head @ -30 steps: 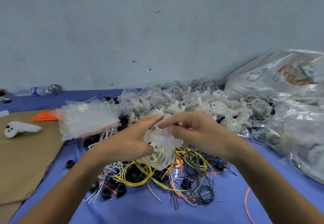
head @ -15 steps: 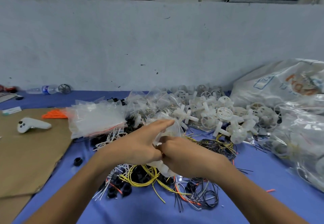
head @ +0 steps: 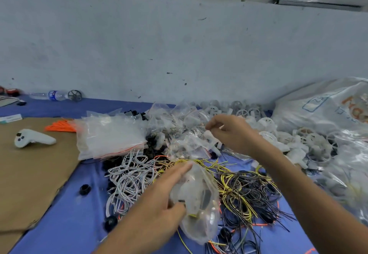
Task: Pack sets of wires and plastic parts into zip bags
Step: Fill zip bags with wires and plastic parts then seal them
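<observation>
Presently, in the head view, the left hand (head: 159, 202) gripped a part-filled zip bag (head: 199, 204) above the wire tangle (head: 239, 190), thumb clamped on its film. The right hand (head: 233, 134) hovered near the white plastic wheels (head: 266, 123), fingertips drawn together; we could not tell on what. We judged most sets unpacked: the empty bag stack (head: 111, 136) lay untouched.

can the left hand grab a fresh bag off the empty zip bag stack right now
Probably not yet: the left hand grips a filled bag, though the stack lies uncovered beyond it.
</observation>
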Demonstrator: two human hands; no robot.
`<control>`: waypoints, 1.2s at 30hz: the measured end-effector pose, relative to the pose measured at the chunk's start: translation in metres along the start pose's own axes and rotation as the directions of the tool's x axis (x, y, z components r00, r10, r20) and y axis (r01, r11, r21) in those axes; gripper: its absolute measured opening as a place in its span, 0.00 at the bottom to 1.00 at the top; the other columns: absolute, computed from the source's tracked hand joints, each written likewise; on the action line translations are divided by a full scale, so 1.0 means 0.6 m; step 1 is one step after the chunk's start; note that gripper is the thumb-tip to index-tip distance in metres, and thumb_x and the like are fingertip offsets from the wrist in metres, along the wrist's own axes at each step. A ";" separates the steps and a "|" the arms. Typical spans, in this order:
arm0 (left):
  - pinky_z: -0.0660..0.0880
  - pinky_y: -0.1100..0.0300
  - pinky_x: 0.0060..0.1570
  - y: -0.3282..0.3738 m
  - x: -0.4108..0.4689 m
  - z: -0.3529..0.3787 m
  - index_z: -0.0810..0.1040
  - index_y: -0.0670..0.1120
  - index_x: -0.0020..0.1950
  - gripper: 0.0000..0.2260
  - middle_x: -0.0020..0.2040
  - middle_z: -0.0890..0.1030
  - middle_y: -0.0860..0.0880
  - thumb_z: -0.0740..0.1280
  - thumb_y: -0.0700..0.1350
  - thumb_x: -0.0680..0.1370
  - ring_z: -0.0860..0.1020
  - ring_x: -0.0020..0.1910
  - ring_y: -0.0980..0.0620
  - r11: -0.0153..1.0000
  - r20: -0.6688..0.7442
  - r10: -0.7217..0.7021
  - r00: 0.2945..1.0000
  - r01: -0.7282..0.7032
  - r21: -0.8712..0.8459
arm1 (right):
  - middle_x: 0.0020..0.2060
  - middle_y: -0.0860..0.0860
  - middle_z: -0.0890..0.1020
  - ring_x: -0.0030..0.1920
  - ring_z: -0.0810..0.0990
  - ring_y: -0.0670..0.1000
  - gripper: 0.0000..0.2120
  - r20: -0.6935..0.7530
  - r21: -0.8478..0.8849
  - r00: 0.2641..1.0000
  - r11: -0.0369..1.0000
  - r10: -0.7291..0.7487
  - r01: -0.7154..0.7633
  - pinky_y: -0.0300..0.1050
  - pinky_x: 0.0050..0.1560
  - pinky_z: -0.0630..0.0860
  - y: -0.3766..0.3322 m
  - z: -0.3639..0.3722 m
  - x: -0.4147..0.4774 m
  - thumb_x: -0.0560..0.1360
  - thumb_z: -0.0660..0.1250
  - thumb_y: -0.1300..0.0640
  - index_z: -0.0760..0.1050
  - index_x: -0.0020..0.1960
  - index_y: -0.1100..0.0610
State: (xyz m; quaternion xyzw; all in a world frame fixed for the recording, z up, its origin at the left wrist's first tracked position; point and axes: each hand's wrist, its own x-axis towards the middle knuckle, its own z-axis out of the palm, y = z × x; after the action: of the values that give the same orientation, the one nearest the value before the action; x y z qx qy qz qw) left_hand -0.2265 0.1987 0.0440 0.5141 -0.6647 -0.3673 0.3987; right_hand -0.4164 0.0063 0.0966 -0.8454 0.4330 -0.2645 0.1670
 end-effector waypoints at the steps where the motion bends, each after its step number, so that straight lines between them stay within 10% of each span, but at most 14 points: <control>1: 0.68 0.75 0.40 -0.005 0.001 0.003 0.63 0.68 0.73 0.35 0.69 0.60 0.77 0.62 0.37 0.74 0.78 0.41 0.67 1.000 0.033 -0.012 0.999 0.013 -0.009 | 0.50 0.44 0.83 0.47 0.81 0.45 0.11 0.030 -0.085 0.999 0.996 0.030 -0.027 0.43 0.47 0.77 0.023 0.023 0.031 0.76 0.63 0.58 0.79 0.54 0.46; 7: 0.51 0.71 0.72 -0.024 0.005 -0.009 0.52 0.76 0.65 0.33 0.64 0.49 0.86 0.63 0.51 0.70 0.52 0.67 0.81 0.992 0.115 -0.045 0.992 0.031 0.124 | 0.66 0.59 0.74 0.59 0.76 0.61 0.30 0.263 -0.377 0.927 0.913 0.268 -0.157 0.53 0.55 0.76 0.133 0.201 0.146 0.77 0.64 0.57 0.57 0.76 0.56; 11: 0.52 0.52 0.77 -0.030 -0.002 -0.014 0.59 0.77 0.60 0.19 0.66 0.56 0.80 0.62 0.69 0.73 0.56 0.73 0.65 0.993 0.095 -0.001 0.995 -0.011 0.120 | 0.53 0.58 0.79 0.50 0.78 0.59 0.11 0.109 -0.448 0.959 0.874 0.263 -0.189 0.47 0.41 0.72 0.161 0.253 0.148 0.77 0.58 0.61 0.71 0.59 0.56; 14: 0.59 0.62 0.71 -0.030 0.000 -0.023 0.56 0.78 0.65 0.26 0.66 0.52 0.83 0.63 0.58 0.74 0.64 0.67 0.67 0.997 0.078 -0.001 0.997 -0.006 0.082 | 0.43 0.55 0.79 0.44 0.77 0.58 0.06 -0.033 -0.340 0.956 0.896 0.290 -0.284 0.47 0.39 0.69 0.154 0.224 0.144 0.80 0.55 0.60 0.70 0.46 0.56; 17: 0.69 0.75 0.50 -0.020 -0.001 -0.033 0.58 0.82 0.64 0.34 0.67 0.55 0.83 0.63 0.50 0.68 0.71 0.44 0.71 0.995 0.050 -0.072 0.996 0.067 0.080 | 0.42 0.56 0.78 0.43 0.76 0.56 0.09 -0.064 0.162 0.921 0.915 0.384 -0.370 0.48 0.38 0.69 0.128 0.154 0.122 0.82 0.55 0.58 0.71 0.46 0.57; 23: 0.68 0.65 0.28 -0.020 0.007 -0.022 0.68 0.75 0.66 0.33 0.60 0.72 0.74 0.61 0.41 0.70 0.67 0.25 0.58 0.994 -0.022 -0.060 0.998 0.058 -0.095 | 0.42 0.52 0.81 0.37 0.81 0.49 0.11 0.015 0.775 0.936 0.587 0.352 -0.233 0.43 0.30 0.70 0.033 0.021 -0.004 0.82 0.58 0.57 0.79 0.48 0.51; 28: 0.69 0.68 0.27 -0.006 0.014 -0.009 0.68 0.63 0.72 0.33 0.68 0.72 0.63 0.60 0.31 0.76 0.54 0.40 0.67 0.999 -0.080 -0.049 0.996 0.047 -0.027 | 0.31 0.45 0.81 0.25 0.76 0.43 0.20 0.039 0.928 0.977 0.356 0.207 -0.113 0.36 0.23 0.70 -0.021 -0.030 -0.085 0.82 0.58 0.59 0.83 0.39 0.45; 30: 0.69 0.68 0.28 0.000 0.016 -0.006 0.67 0.60 0.74 0.32 0.68 0.72 0.58 0.59 0.31 0.76 0.68 0.24 0.62 0.998 -0.085 -0.057 0.995 0.058 0.011 | 0.31 0.45 0.82 0.25 0.77 0.43 0.19 0.015 0.935 0.981 0.345 0.192 -0.082 0.37 0.23 0.71 -0.032 -0.040 -0.094 0.82 0.59 0.59 0.83 0.41 0.46; 31: 0.68 0.70 0.28 0.002 0.015 -0.006 0.67 0.60 0.74 0.32 0.67 0.74 0.57 0.60 0.32 0.76 0.59 0.45 0.66 0.998 -0.086 -0.061 0.994 0.062 0.013 | 0.33 0.46 0.82 0.26 0.77 0.44 0.17 0.002 0.931 0.982 0.357 0.191 -0.071 0.38 0.23 0.72 -0.034 -0.044 -0.093 0.82 0.59 0.58 0.83 0.43 0.46; 32: 0.67 0.70 0.28 0.002 0.015 -0.006 0.67 0.61 0.74 0.32 0.65 0.74 0.57 0.60 0.33 0.76 0.59 0.27 0.63 0.998 -0.089 -0.065 0.994 0.066 0.010 | 0.35 0.47 0.83 0.27 0.78 0.45 0.16 -0.015 0.924 0.980 0.377 0.201 -0.063 0.39 0.24 0.73 -0.033 -0.046 -0.089 0.82 0.59 0.58 0.84 0.46 0.47; 36: 0.67 0.68 0.27 0.001 0.013 -0.005 0.67 0.62 0.74 0.32 0.64 0.75 0.56 0.60 0.34 0.75 0.66 0.22 0.60 0.997 -0.073 -0.076 0.994 0.077 0.016 | 0.41 0.51 0.82 0.35 0.77 0.53 0.10 -0.080 0.864 0.950 0.497 0.301 -0.084 0.46 0.33 0.78 -0.022 -0.038 -0.034 0.81 0.62 0.55 0.83 0.52 0.49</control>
State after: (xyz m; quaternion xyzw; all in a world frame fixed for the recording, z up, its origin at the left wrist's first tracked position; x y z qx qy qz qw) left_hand -0.2254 0.1909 0.0471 0.5559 -0.6332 -0.3569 0.4034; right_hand -0.4313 0.0296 0.1157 -0.5656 0.3558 -0.5136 0.5383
